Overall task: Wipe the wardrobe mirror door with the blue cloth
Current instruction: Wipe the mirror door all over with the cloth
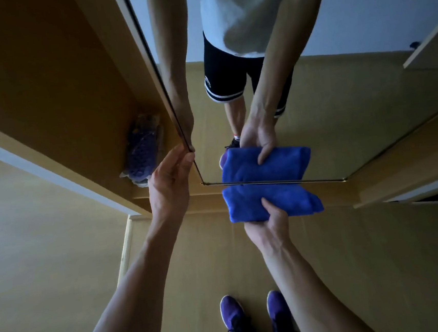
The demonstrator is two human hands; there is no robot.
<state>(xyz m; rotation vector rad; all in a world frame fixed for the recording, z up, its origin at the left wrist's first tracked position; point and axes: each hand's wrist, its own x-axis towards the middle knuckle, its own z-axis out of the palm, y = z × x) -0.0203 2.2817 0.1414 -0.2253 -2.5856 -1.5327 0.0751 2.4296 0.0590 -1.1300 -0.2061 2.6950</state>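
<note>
Right hand grips the folded blue cloth from below: thumb lies on top of the fold, the other fingers are under it and hidden. The cloth's top edge meets the bottom edge of the mirror door, near its lower left corner; whether it presses on the glass or only the frame is hard to tell. The cloth's reflection sits right above it.

Left hand holds the door's left edge just above the bottom corner, thumb on the front side, fingers curled round the edge with their tips hidden behind it.

The door is cut off at the top and right. To its left, the open wardrobe holds a clear bag on its floor, with something purple inside, blurred, maybe shoes.

Below, purple trainers stand on the wooden floor, their heels cut off by the frame edge.
</note>
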